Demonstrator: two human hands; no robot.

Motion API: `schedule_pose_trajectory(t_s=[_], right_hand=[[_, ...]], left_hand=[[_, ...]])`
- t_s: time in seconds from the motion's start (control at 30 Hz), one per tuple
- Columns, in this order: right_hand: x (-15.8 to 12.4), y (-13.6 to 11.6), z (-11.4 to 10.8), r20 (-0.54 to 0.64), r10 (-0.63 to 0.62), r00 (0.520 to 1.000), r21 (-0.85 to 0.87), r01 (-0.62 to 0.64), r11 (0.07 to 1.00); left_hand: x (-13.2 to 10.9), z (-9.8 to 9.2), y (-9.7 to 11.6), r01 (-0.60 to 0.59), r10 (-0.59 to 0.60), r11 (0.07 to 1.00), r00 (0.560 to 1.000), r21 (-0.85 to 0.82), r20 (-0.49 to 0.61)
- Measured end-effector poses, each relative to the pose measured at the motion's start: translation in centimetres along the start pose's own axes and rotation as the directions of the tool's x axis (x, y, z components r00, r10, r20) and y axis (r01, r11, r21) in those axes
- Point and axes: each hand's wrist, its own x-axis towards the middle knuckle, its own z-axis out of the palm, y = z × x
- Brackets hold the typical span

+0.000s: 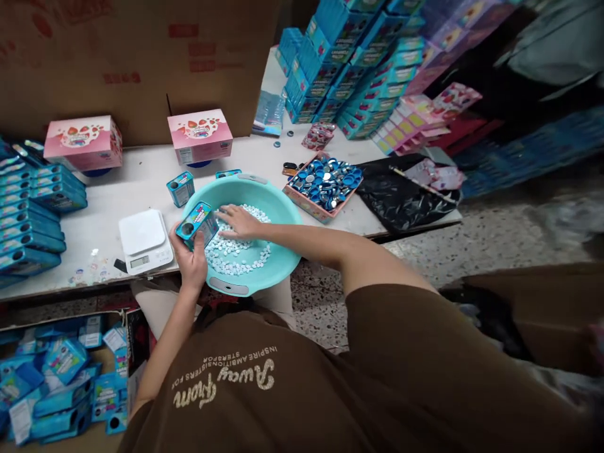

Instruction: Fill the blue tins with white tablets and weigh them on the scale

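- Fingers of the left hand (191, 257) are curled closed around a small blue candy tin (196, 225), thumb on the near side and the fingers wrapped behind it. The tin is held in the air above the near-left rim of the teal basin (283, 211).
- Fingers of the right hand (239, 221) are spread and bent, palm down, their tips resting on the white tablets (236, 259) in the basin. Whether any tablets are pinched beneath them I cannot tell.
- What looks done: flat blue tins (28, 214) stand in stacks at the left of the table, and more lie jumbled in a carton (56, 377) underneath.
- What looks left, as I judge it: a broad layer of tablets still covers the basin floor, and the pink tray (309, 209) to its right is heaped with blue caps (325, 179). The held tin shows a dark round opening with no cap on it.
- The digital scale (144, 239) just left of the basin has nothing on its platform. One more tin (180, 189) stands upright behind it.
- The held tin lies tilted, printed face up toward the camera. Its long axis runs left to right across the view — rising slightly toward the right — with the open hole at the left end, nearest the scale.
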Motion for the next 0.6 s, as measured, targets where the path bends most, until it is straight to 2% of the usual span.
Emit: schedule_pose_trajectory(t_s=[0.1, 0.2, 0.33, 0.4, 0.47, 0.5, 0.53, 0.57, 0.6], right_hand=[[0.1, -1.9, 2.6, -0.069, -0.024, 0.997, 0.049, 0.027, 0.998], [-0.1, -3.8, 4.1, -0.104, -0.106, 0.989, 0.065, 0.113, 0.991], [-0.2, -5.0, 4.1, -0.096, -0.184, 0.978, 0.114, 0.194, 0.974], [-0.1, -5.3, 3.7, -0.053, -0.154, 0.987, 0.171, 0.161, 0.972], [0.0, -5.7, 3.1, 0.013, -0.066, 0.998, 0.264, 0.060, 0.963], [0.0, -5.9, 2.8, 0.038, 0.008, 0.999, 0.345, -0.021, 0.938], [-0.1, -6.1, 2.4, 0.057, 0.108, 0.992, 0.477, -0.122, 0.870], [-0.2, -6.3, 2.0, 0.082, 0.220, 0.972, 0.632, -0.221, 0.742], [-0.3, -6.4, 1.6, 0.119, 0.322, 0.939, 0.771, -0.292, 0.566]], left_hand=[[0.0, 0.6, -0.5, -0.034, 0.035, 0.999, 0.999, 0.016, -0.025], [0.2, 0.7, -0.9, -0.031, 0.031, 0.999, 0.999, 0.034, -0.007], [0.5, 0.7, -0.8, 0.014, -0.014, 0.999, 1.000, 0.035, -0.008], [0.6, 0.8, -0.5, 0.049, -0.049, 0.999, 0.999, 0.017, -0.005], [0.6, 0.7, -0.2, 0.076, -0.076, 0.997, 0.997, -0.001, 0.004], [0.7, 0.7, 0.0, 0.082, -0.082, 0.997, 0.997, -0.009, 0.011], [0.7, 0.6, 0.3, 0.081, -0.081, 0.997, 0.997, -0.013, 0.018], [0.7, 0.5, 0.6, 0.075, -0.074, 0.997, 0.997, -0.013, 0.025], [0.7, 0.4, 0.9, 0.065, -0.065, 0.998, 0.997, -0.010, 0.031]])
